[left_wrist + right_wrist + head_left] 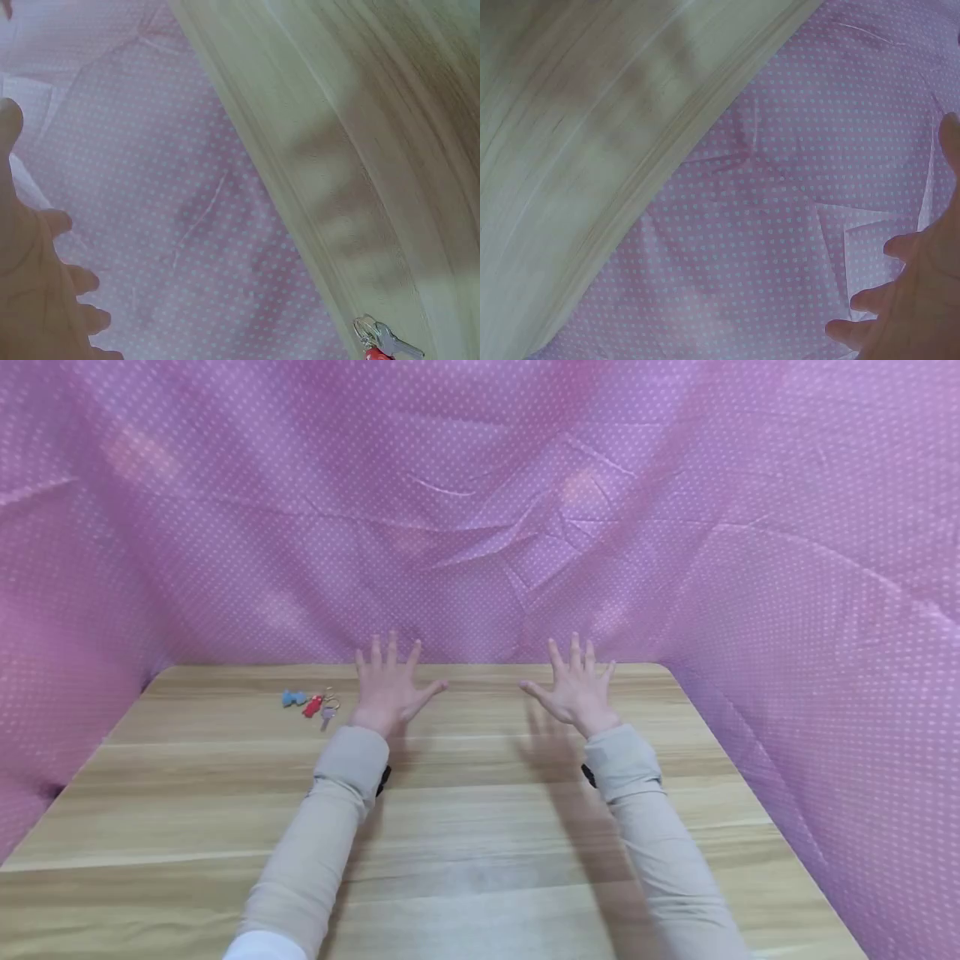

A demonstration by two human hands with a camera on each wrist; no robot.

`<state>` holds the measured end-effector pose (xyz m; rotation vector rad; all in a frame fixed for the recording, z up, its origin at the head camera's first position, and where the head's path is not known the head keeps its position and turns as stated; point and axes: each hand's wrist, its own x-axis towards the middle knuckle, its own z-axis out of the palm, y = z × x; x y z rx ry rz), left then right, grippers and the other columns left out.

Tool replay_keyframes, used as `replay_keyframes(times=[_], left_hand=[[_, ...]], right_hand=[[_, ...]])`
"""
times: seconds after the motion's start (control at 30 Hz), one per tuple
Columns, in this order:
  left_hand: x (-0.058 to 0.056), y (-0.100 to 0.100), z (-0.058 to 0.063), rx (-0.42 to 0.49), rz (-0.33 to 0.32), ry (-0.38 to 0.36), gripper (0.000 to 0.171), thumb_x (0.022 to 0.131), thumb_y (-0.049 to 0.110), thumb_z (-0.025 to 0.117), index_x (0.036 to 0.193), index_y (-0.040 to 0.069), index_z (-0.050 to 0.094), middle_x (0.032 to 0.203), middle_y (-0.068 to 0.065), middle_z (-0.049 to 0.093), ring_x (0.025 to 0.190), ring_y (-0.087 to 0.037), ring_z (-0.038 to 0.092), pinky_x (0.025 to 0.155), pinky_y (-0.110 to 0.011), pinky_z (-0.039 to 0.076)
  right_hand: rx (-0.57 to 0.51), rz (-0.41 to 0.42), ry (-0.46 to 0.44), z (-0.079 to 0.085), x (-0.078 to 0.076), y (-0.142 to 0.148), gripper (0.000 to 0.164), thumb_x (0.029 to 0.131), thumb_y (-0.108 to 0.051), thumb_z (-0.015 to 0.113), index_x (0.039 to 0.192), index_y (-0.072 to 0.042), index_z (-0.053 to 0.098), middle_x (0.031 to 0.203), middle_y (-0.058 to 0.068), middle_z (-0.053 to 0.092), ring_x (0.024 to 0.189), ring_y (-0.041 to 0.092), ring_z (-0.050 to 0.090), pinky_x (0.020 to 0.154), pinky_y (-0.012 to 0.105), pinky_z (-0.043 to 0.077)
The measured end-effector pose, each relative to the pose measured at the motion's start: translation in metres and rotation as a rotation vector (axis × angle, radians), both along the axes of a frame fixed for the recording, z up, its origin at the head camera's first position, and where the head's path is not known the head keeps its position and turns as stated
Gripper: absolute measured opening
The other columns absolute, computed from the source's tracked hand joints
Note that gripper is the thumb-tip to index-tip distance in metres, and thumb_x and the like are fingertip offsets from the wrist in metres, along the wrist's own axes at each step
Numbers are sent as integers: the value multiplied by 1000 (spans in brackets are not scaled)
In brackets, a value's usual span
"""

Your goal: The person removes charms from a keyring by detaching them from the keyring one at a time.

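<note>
My left hand is held out over the far part of the table with fingers spread, holding nothing. To its right, my right hand is stretched out the same way, palm down and bare of any object. Left of the left hand lies a small bunch on the wood: a blue charm, a red figure charm and a silver key on metal rings. In the left wrist view the key and part of the red charm show at the bottom edge.
The wooden table has its far edge just under the fingers. Pink dotted cloth hangs behind it and along both sides. Shadows of both arms fall on the tabletop.
</note>
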<state>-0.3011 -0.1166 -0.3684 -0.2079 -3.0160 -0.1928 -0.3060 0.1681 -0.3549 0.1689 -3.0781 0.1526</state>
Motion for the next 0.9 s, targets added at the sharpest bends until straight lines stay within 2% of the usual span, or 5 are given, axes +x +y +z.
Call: replay_keyframes(times=[0.1, 0.3, 0.53, 0.7, 0.9], left_hand=[[2, -3, 5, 47, 7, -15, 90, 80, 79, 17, 148, 21, 7, 152, -20, -6, 137, -44, -10, 108, -61, -11], [17, -9, 26, 146, 10, -47, 88, 83, 75, 21, 148, 18, 6, 152, -19, -2, 138, -42, -7, 109, -56, -14], [46, -12, 44, 339, -51, -2, 77, 90, 61, 36, 146, 12, 17, 152, -19, 12, 139, -40, 7, 112, -58, 5], [71, -15, 41, 453, -84, 38, 65, 90, 52, 47, 141, 12, 34, 147, -13, 32, 135, -33, 27, 108, -56, 25], [90, -14, 28, 505, -91, 113, 47, 89, 37, 54, 129, 13, 51, 135, -10, 48, 125, -33, 42, 103, -56, 32]], right_hand=[[-40, 19, 3, -1, -1, 0, 94, 78, -80, 25, 148, -23, 0, 153, 17, -10, 139, 40, -5, 103, 70, -5], [-256, 96, -28, -1, 4, 1, 85, 86, -67, 36, 148, -21, -1, 153, 15, -9, 140, 38, -5, 109, 63, 0], [-345, 170, 46, 3, 23, 2, 80, 89, -55, 45, 147, -10, 13, 152, 20, 10, 139, 39, 10, 112, 57, 12], [-460, 200, 125, -2, 44, 0, 68, 89, -37, 57, 140, -2, 30, 143, 22, 32, 132, 38, 29, 110, 53, 24], [-554, 211, 181, -10, 63, 2, 55, 89, -28, 59, 133, 0, 41, 133, 20, 46, 123, 36, 42, 105, 51, 33]])
